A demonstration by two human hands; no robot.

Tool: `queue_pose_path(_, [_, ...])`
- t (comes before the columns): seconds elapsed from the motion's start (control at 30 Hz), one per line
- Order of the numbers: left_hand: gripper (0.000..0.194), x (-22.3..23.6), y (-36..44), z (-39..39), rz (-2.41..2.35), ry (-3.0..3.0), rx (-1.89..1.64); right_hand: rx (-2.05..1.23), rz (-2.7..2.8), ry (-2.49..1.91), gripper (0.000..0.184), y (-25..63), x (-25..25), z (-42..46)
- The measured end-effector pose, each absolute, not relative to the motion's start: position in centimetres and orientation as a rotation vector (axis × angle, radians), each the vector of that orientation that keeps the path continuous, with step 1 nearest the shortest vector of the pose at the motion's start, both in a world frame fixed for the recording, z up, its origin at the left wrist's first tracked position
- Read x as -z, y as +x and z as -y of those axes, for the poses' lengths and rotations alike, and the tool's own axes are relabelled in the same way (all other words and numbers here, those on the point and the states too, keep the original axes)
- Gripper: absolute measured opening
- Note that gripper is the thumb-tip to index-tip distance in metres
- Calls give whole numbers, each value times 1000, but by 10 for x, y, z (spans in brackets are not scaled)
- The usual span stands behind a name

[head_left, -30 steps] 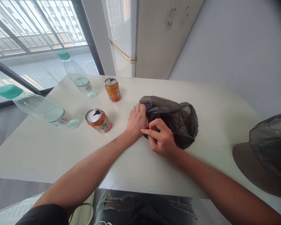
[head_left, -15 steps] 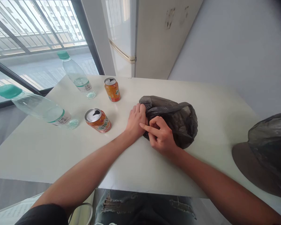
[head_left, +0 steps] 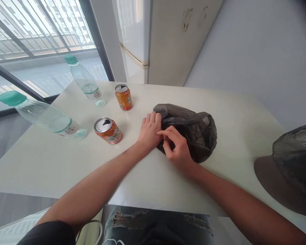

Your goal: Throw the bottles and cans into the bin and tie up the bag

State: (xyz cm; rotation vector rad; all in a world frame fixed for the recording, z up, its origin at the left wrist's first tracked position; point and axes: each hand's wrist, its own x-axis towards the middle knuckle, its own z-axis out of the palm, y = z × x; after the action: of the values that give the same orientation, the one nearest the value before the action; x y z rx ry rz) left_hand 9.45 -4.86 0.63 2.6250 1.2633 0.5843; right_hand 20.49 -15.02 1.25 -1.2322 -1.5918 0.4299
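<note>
A crumpled dark plastic bag point(head_left: 200, 136) lies on the white table in front of me. My left hand point(head_left: 151, 128) is closed on the bag's left end, knuckles up, with the fingertips hidden behind the plastic. Over the bag's near left side is my right hand point(head_left: 178, 148). Its index finger stretches left and touches the back of my left hand, near the thumb side. The right thumb stands apart below the index finger, and the other fingers are bent. Nothing shows in the right hand's grasp.
Left of my hands stand two opened orange soda cans, the near can point(head_left: 108, 131) and the far can point(head_left: 123, 97). Two green-capped bottles, the near bottle point(head_left: 48, 117) and the far bottle point(head_left: 85, 81), stand farther left. A brown cap point(head_left: 277, 177) with dark plastic sits right.
The right thumb has moved up closer to the index finger. The index fingertip stays against the left hand, which keeps its place on the bag. The view has shifted slightly.
</note>
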Motion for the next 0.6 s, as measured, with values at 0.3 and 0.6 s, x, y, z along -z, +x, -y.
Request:
queue_pose_path(0.3, [18, -8, 93, 50, -1236, 2666, -538, -592, 1580, -1224, 37, 204, -15, 150])
queue_pose_path(0.6, [13, -8, 93, 48, -1260, 2613, -534, -561, 1683, -1187, 31, 206, -9, 148])
